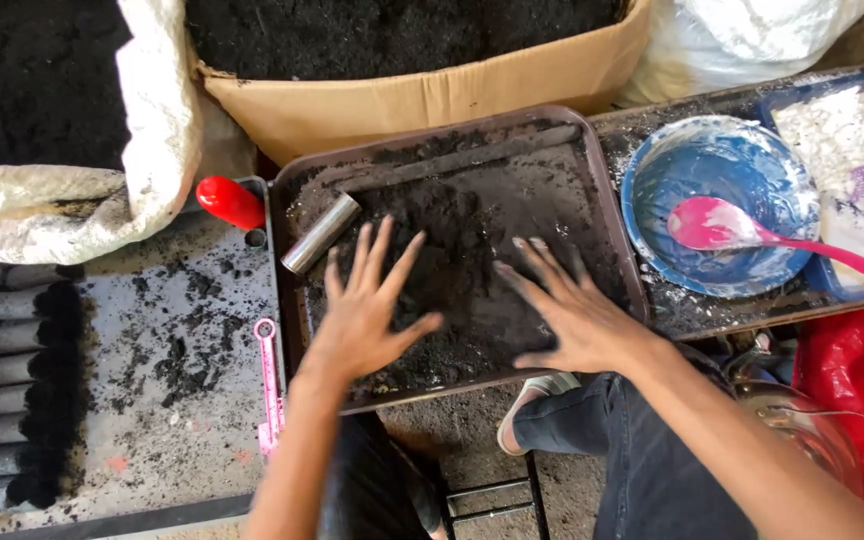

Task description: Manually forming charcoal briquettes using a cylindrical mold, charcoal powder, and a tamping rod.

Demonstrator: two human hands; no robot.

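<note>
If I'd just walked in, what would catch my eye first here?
Probably the two bare hands, left hand and right hand, spread flat on dark powder in a brown tray at the centre. A metal tube lies at the tray's left edge. To the right, a bright pink spoon rests in a blue bowl.

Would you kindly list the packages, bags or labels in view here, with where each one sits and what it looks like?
Cardboard box: top centre, behind the tray, brown, open, filled with dark powder.
White sack: top left, woven, rim rolled down, dark powder inside.
Pale plastic bag: top right, crumpled, whitish.
Red bag: right edge, below the blue bowl, glossy red with white print.
No screens or signs show.
</note>
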